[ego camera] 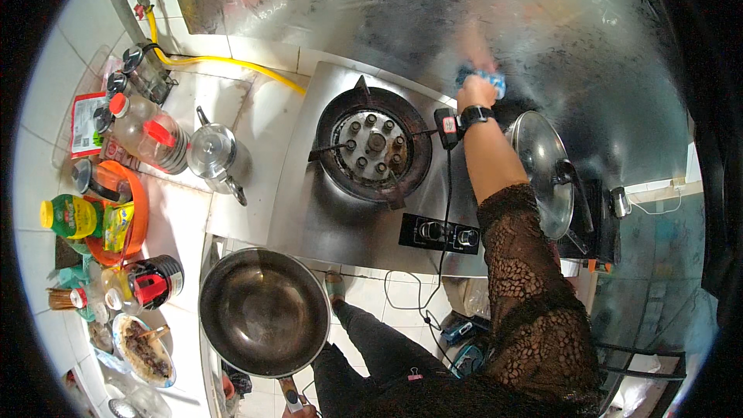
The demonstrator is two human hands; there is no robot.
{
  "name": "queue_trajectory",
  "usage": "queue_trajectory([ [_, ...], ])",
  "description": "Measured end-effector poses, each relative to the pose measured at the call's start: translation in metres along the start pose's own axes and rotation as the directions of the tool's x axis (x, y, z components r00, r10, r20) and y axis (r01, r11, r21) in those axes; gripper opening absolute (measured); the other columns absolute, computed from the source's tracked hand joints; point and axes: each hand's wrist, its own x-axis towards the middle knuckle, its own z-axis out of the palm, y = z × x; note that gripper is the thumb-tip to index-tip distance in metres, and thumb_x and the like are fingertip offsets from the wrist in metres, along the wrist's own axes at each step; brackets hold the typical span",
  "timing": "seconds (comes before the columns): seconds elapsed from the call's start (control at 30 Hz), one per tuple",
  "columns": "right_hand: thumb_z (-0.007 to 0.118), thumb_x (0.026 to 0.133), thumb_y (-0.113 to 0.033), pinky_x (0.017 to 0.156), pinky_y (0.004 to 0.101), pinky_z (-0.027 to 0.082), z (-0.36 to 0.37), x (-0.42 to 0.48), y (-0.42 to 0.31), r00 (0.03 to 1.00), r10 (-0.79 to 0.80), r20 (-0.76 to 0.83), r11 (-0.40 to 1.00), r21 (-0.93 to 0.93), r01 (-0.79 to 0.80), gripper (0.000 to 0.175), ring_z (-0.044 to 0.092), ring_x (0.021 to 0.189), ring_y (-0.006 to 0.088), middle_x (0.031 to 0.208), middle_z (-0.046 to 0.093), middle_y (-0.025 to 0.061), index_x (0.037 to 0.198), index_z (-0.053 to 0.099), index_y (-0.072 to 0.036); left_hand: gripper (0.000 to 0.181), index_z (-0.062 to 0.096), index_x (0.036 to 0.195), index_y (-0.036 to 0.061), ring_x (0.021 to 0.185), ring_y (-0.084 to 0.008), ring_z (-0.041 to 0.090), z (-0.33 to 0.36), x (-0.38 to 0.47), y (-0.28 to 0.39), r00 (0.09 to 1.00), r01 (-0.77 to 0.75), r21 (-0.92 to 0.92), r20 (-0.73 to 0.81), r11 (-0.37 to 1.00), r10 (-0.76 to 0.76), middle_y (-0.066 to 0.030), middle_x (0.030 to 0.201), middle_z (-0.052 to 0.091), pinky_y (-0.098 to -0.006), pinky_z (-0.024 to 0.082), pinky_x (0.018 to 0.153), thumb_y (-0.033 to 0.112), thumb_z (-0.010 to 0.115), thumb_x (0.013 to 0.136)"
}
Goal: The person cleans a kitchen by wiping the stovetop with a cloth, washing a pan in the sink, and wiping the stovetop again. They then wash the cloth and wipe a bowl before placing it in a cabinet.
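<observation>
My right hand (477,93) grips a blue-and-white cloth or pad (494,82) against the shiny metal backsplash (395,35), which mirrors the hand. Strapped to that wrist is a black band with a small cabled device (448,129). At the bottom edge my left hand (300,411), partly cut off, holds the handle of a dark wok (264,313). No food shows in the wok, which is off the stove in front of the counter's edge. A gas burner (374,142) with nothing on it lies to the left of my right arm.
A glass-lidded pan (543,174) stands right of my forearm. Left of the steel stove (296,197) are a metal kettle (213,154), plastic bottles (151,130), an orange basin (139,209) and a plate of food (145,351). A yellow gas hose (226,60) runs behind; a black cable (448,197) hangs across the knobs.
</observation>
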Motion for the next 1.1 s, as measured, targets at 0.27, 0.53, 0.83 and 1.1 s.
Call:
queue_trajectory([
  [0.27,0.056,0.077,-0.006,0.086,0.0428,0.044,-0.134,-0.048,-0.161,0.825,0.177,-0.537,0.909,0.410,0.072,0.031,0.051,0.100,0.0336,0.115,0.049,0.0187,0.106,0.050,0.003,0.023,0.043,0.087,0.0089,0.045,-0.0056,0.034,-0.016,-0.009,-0.017,0.986,-0.092,-0.018,0.134,0.996,0.094,0.0043,0.060,0.037,-0.0189,0.030,0.038,0.026,0.058,0.087],
  [0.53,0.058,0.075,-0.003,0.090,0.0416,0.040,-0.028,-0.130,-0.103,0.739,-0.672,-0.048,0.691,0.317,0.650,0.028,0.048,0.100,0.0379,0.110,0.050,0.0195,0.102,0.057,-0.010,0.027,0.043,0.092,0.0092,0.045,-0.0062,0.034,-0.050,0.003,-0.039,0.970,-0.049,-0.074,0.233,0.996,0.065,0.0038,0.061,0.037,-0.0188,0.031,0.039,0.028,0.062,0.085],
  [0.83,0.046,0.091,-0.014,0.083,0.0336,0.047,-0.141,-0.169,-0.053,0.459,-0.777,0.430,-0.049,0.686,-0.726,0.021,0.057,0.097,0.0225,0.104,0.061,0.0080,0.107,0.057,-0.005,0.035,0.042,0.101,0.0096,0.048,-0.0078,0.036,-0.066,-0.022,-0.041,0.951,-0.012,-0.016,0.310,1.000,0.017,0.0003,0.064,0.039,-0.0197,0.031,0.043,0.028,0.064,0.080],
  [1.1,0.035,0.093,-0.040,0.066,0.0386,0.050,-0.241,-0.250,0.001,0.371,-0.731,0.572,-0.005,0.539,-0.842,0.040,0.060,0.087,0.0231,0.104,0.062,0.0083,0.107,0.058,-0.011,0.026,0.040,0.095,0.0083,0.038,-0.0090,0.034,-0.037,-0.052,-0.003,0.950,-0.008,0.072,0.312,0.997,-0.015,-0.0001,0.054,0.036,-0.0236,0.029,0.035,0.003,0.060,0.079],
])
